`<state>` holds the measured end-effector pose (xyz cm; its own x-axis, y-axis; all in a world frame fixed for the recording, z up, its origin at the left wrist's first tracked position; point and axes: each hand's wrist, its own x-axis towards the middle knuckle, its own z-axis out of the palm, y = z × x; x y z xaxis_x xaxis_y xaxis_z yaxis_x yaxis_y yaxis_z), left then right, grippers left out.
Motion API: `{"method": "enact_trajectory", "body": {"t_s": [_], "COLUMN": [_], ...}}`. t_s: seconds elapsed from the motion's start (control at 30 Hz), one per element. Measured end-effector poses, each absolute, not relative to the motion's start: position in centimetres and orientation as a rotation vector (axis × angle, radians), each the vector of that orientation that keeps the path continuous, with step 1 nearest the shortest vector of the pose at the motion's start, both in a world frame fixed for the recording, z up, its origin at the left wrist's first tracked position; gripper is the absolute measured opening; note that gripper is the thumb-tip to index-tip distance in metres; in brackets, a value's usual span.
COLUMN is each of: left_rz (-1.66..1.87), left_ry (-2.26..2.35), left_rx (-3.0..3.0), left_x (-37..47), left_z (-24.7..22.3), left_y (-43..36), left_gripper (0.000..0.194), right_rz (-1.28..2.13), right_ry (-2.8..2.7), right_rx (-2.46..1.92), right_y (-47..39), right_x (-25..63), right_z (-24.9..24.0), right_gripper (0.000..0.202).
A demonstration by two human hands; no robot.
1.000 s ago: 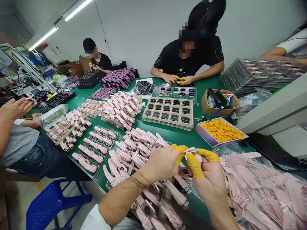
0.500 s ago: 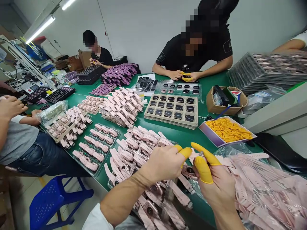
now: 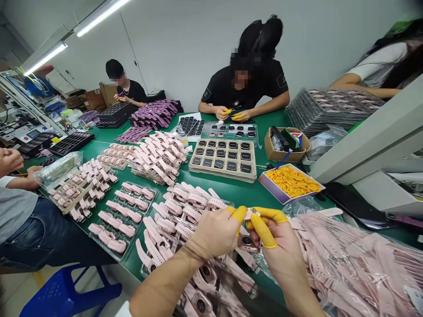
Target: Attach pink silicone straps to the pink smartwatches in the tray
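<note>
Yellow finger cots cover fingertips on both of my hands, which meet over the green table (image 3: 155, 193). My left hand (image 3: 214, 231) pinches the end of a pink watch strap (image 3: 248, 214). Close against it, my right hand (image 3: 280, 237) grips the same strap between thumb and forefinger, near a small metal piece. The pink watch body (image 3: 247, 241) hangs just below, between the hands, its dark back partly showing. Trays of pink watches (image 3: 178, 211) lie beneath and left of my left hand. Bagged pink straps (image 3: 357, 255) are piled to the right of my right hand.
Beyond my hands are a box of yellow finger cots (image 3: 294, 181), a beige tray of dark watch faces (image 3: 223, 160) and a cardboard box (image 3: 286, 145). More watch trays and a blue stool (image 3: 71, 290) are at left. Other people sit around the table.
My right thumb and forefinger have closed onto the strap piece, and both hands are nearer together. The view has shifted, showing more at the right. The person opposite has moved their hands apart.
</note>
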<state>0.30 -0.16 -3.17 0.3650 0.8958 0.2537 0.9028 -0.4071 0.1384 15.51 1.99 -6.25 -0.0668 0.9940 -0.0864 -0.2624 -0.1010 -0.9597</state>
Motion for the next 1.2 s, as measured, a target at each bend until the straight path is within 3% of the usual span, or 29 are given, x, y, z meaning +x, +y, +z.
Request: {"method": "enact_trajectory", "body": {"t_s": [0.27, 0.5, 0.67, 0.77, 0.97, 1.2], "left_rz": [-0.574, -0.716, -1.285, -1.48, -1.938, -2.94], "left_ry": [-1.633, -1.683, -1.77, -1.714, -1.817, -2.042], "left_rx": [-2.546, -2.564, -2.813, -2.701, -2.339, -1.546], "left_x": [0.2, -0.1, -1.0, -1.0, -1.3, -2.0], "left_z": [-3.8, -3.7, -2.9, -3.3, -3.2, -2.1], "left_y": [-0.1, -0.3, -0.7, -0.1, 0.3, 0.7], "left_gripper": [0.054, 0.03, 0.044, 0.04, 0.03, 0.036], "right_rz": [1.46, 1.238, 0.664, 0.483, 0.537, 0.675], "right_ry": [-0.982, -1.247, -1.647, -1.773, -1.905, -1.974], "right_rx": [-0.974, -1.003, -0.94, -0.877, -0.926, -0.938], "right_y": [1.8, 1.5, 1.7, 1.9, 1.4, 0.8], "right_x": [14.9, 14.3, 14.9, 14.7, 14.2, 14.1], "right_z": [-6.6, -6.6, -7.3, -7.4, -6.8, -6.0], "right_gripper": [0.039, 0.031, 0.023, 0.022, 0.025, 0.025]}}
